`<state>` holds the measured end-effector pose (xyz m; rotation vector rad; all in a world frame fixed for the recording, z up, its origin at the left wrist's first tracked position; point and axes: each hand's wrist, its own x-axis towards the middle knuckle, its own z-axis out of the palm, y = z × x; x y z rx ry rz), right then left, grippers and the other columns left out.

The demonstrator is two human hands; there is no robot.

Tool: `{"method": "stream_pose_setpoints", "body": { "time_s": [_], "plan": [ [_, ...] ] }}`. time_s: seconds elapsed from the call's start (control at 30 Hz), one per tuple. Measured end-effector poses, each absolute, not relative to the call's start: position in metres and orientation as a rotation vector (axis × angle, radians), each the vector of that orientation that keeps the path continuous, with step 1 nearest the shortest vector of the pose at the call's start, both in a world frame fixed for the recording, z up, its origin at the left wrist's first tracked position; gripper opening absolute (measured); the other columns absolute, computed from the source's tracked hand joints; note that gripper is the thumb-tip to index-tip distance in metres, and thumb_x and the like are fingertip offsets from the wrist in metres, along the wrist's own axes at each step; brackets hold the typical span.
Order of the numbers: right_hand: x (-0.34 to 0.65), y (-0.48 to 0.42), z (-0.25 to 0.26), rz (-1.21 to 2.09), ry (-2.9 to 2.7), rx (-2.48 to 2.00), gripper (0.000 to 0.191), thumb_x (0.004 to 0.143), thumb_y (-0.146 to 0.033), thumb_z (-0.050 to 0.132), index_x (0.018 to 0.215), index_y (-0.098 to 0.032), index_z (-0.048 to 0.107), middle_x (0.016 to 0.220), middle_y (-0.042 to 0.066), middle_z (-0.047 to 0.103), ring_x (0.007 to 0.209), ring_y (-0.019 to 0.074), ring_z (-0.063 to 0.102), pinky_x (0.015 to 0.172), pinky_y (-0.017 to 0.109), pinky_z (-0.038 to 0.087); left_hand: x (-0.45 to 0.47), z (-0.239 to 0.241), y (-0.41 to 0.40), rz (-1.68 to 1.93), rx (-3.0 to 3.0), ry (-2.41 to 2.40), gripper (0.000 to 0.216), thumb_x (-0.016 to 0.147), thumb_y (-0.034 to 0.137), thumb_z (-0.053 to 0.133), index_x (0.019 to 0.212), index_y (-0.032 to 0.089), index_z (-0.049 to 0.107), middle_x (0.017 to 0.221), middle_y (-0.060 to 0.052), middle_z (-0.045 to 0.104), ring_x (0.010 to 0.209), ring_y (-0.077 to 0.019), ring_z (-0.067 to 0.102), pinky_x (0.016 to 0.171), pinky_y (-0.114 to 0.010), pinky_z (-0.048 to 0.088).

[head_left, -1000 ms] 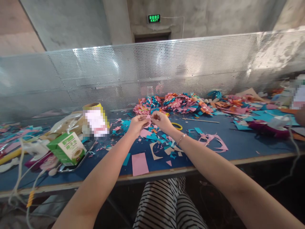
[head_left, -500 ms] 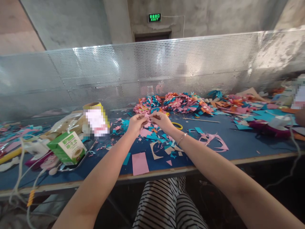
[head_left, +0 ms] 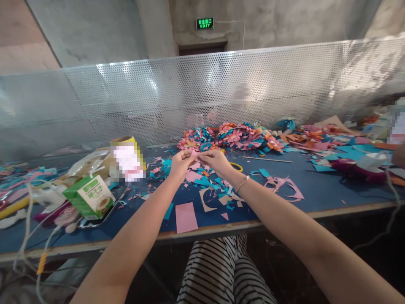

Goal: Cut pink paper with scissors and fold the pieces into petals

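My left hand and my right hand meet over the middle of the blue table. Both pinch a small pink paper piece between their fingertips, just above a scatter of pink and teal paper scraps. A thin bracelet circles my right wrist. A pink paper rectangle lies flat near the front edge, below my hands. Behind my hands sits a heap of pink, teal and orange paper flowers.
A green and white drink carton lies at the left beside a yellow-topped packet, plastic bags and white cords. A yellow ring and a thin stick lie right of my hands. A perforated metal screen backs the table. More coloured paper covers the right end.
My hands stay together on the pink piece; the fingers have shifted slightly and the right hand has edged a little toward the left one.
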<state>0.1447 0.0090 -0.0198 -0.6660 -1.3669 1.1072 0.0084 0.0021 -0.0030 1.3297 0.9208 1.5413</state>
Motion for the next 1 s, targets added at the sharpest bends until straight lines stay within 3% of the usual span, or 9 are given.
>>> {"method": "stream_pose_setpoints", "body": {
  "time_s": [0.6, 0.83, 1.0],
  "plan": [
    [0.15, 0.004, -0.017, 1.371, -1.338, -0.626, 0.018, 0.057, -0.026, 0.073, 0.069, -0.014, 0.066, 0.074, 0.003, 0.064, 0.07, 0.0102, 0.058, 0.07, 0.026, 0.048, 0.005, -0.007, 0.006, 1.435, 1.419, 0.954, 0.027, 0.055, 0.022, 0.073, 0.076, 0.014, 0.059, 0.065, -0.001, 0.061, 0.056, -0.0101, 0.056, 0.062, -0.026, 0.046],
    [0.152, 0.029, -0.03, 0.905, -1.513, -0.768, 0.019, 0.067, -0.035, 0.061, 0.069, -0.016, 0.061, 0.061, -0.001, 0.056, 0.059, 0.0104, 0.052, 0.06, 0.026, 0.045, 0.007, -0.006, 0.005, 1.349, 1.522, 0.984, 0.017, 0.061, 0.017, 0.064, 0.078, 0.013, 0.06, 0.068, -0.001, 0.061, 0.058, -0.0093, 0.055, 0.06, -0.024, 0.044],
    [0.153, 0.022, -0.024, 0.561, -1.628, -0.774, 0.014, 0.073, -0.029, 0.054, 0.075, -0.016, 0.058, 0.072, 0.001, 0.056, 0.071, 0.0132, 0.053, 0.065, 0.028, 0.045, 0.007, -0.003, 0.001, 1.276, 1.625, 0.984, 0.019, 0.064, 0.011, 0.056, 0.082, 0.014, 0.061, 0.073, -0.002, 0.063, 0.06, -0.0109, 0.057, 0.062, -0.026, 0.046]
  ]
}}
